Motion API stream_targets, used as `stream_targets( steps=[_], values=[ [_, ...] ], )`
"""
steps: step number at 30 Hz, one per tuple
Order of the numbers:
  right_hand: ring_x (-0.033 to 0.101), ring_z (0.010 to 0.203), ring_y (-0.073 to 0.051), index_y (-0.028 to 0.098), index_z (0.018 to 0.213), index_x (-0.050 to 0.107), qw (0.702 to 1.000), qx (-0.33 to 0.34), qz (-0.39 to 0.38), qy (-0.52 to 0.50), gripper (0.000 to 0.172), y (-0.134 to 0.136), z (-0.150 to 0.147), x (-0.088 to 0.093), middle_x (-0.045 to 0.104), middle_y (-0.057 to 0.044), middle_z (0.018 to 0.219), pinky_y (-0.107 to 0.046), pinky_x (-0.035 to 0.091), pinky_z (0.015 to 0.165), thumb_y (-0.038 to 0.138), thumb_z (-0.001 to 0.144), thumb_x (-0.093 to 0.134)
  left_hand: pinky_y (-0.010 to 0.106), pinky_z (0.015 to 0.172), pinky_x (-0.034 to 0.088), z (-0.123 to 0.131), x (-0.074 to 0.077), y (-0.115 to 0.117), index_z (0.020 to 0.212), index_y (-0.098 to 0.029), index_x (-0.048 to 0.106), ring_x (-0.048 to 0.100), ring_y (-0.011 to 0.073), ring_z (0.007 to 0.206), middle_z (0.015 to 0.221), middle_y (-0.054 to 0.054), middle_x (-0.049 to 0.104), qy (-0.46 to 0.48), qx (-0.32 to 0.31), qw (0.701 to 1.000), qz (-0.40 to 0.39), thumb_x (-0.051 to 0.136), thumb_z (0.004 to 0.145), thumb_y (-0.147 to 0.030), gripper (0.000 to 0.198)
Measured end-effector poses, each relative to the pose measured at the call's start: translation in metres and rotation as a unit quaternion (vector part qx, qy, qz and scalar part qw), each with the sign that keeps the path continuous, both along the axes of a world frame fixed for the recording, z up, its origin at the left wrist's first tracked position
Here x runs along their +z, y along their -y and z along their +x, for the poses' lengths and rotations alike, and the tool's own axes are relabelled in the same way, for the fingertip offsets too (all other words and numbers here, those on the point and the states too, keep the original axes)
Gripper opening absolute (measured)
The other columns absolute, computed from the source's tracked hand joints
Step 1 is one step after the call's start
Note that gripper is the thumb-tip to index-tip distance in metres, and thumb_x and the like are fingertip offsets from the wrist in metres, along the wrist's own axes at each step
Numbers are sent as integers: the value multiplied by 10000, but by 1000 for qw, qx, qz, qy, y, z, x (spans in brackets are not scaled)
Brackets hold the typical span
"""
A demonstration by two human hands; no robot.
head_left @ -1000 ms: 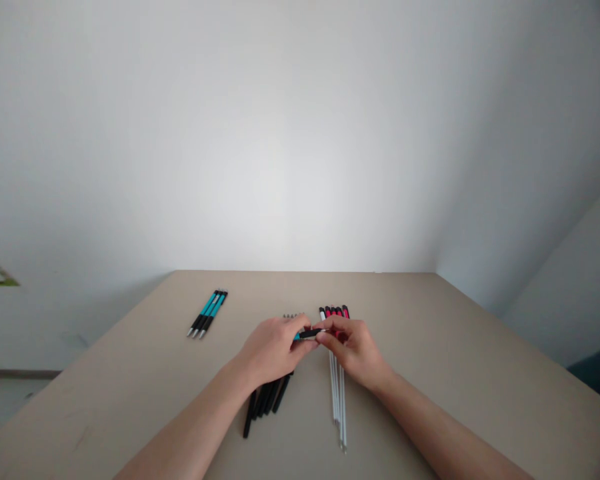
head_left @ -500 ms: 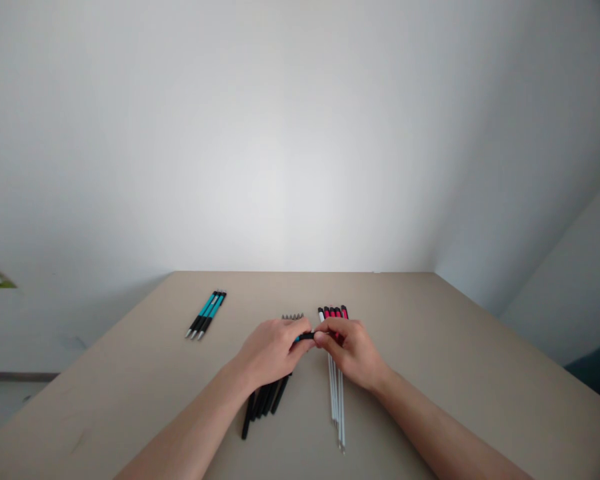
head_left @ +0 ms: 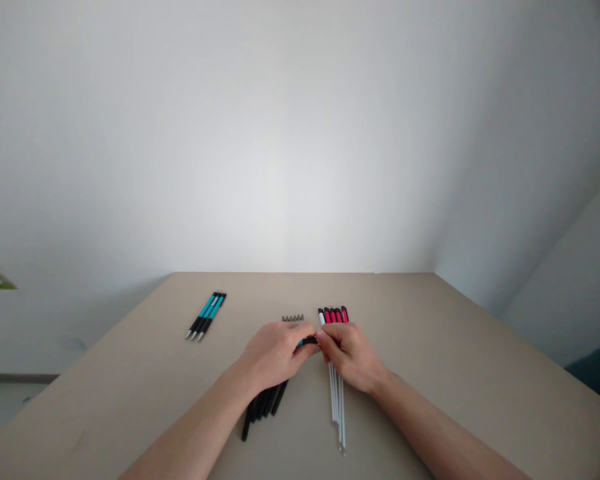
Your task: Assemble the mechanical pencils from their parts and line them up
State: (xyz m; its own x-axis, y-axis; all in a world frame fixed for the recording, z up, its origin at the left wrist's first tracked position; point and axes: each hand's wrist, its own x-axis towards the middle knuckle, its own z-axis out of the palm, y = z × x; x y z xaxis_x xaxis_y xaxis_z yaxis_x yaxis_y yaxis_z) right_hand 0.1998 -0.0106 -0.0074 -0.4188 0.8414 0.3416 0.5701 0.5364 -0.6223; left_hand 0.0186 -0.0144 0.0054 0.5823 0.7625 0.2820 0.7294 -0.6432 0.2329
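Observation:
Between my hands, over the middle of the table, is a pen (head_left: 309, 341) with a blue barrel and a black grip. My left hand (head_left: 276, 353) is closed around its blue part, most of which the fingers hide. The thumb and fingers of my right hand (head_left: 351, 355) pinch the right end of the same pen; whether a small tip part is there I cannot see. Under my left forearm and hand lie several black pen barrels (head_left: 265, 402). White refills (head_left: 337, 400) lie under my right hand, and pink and white pen barrels with black ends (head_left: 333, 315) show behind it.
Several small grey conical tips (head_left: 293, 318) stand in a row behind my left hand. Three blue-and-black pens (head_left: 207, 316) lie side by side at the back left of the beige table (head_left: 405, 333). A white wall (head_left: 300, 167) rises behind the table.
Both hands have shifted slightly toward me and to the right with the pen. My right fingers have closed further over its right end, hiding more of it.

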Motion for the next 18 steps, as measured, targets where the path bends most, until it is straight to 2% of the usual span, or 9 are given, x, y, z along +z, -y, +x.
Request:
stream_targets(
  steps=[5, 7, 10, 14, 18],
  values=[
    [455, 459, -105, 173, 517, 477, 999, -11, -29, -12, 502, -1, -1, -4, 483, 18, 460, -224, 311, 493, 408, 940, 343, 244, 631, 401, 0, 2, 0, 904, -236, 578, 613, 163, 750, 818, -1, 657, 13, -7, 1000, -3, 410, 930, -351, 205],
    [502, 490, -116, 169, 538, 529, 997, -29, -49, -50, 564, -3, 1, -7, 531, 2, 489, -229, 356, 531, 456, 956, 280, 246, 654, 401, -3, 3, -1, 893, -236, 583, 612, 165, 767, 818, 1, 657, 21, 3, 1000, -9, 385, 938, -342, 229],
    [576, 595, -145, 163, 689, 634, 992, -71, -55, -94, 593, -7, 5, -10, 624, -33, 622, -250, 413, 606, 495, 960, 225, 247, 660, 389, -10, 5, -5, 861, -229, 580, 603, 164, 759, 802, 7, 648, 40, 49, 998, -10, 358, 945, -343, 263],
    [574, 733, -187, 176, 777, 657, 994, -95, 35, -47, 501, -10, 8, -8, 646, -59, 731, -304, 422, 704, 450, 961, 280, 247, 634, 361, -17, 3, -11, 804, -217, 549, 571, 151, 693, 761, 5, 624, 65, 106, 992, 0, 337, 948, -318, 276],
    [557, 874, -200, 182, 865, 655, 994, -39, 102, -8, 384, -11, 4, -4, 666, -75, 897, -354, 404, 838, 337, 968, 319, 241, 624, 340, -15, 1, -14, 771, -209, 524, 542, 142, 657, 716, 2, 597, 84, 120, 989, -5, 324, 951, -312, 288]
  ],
)
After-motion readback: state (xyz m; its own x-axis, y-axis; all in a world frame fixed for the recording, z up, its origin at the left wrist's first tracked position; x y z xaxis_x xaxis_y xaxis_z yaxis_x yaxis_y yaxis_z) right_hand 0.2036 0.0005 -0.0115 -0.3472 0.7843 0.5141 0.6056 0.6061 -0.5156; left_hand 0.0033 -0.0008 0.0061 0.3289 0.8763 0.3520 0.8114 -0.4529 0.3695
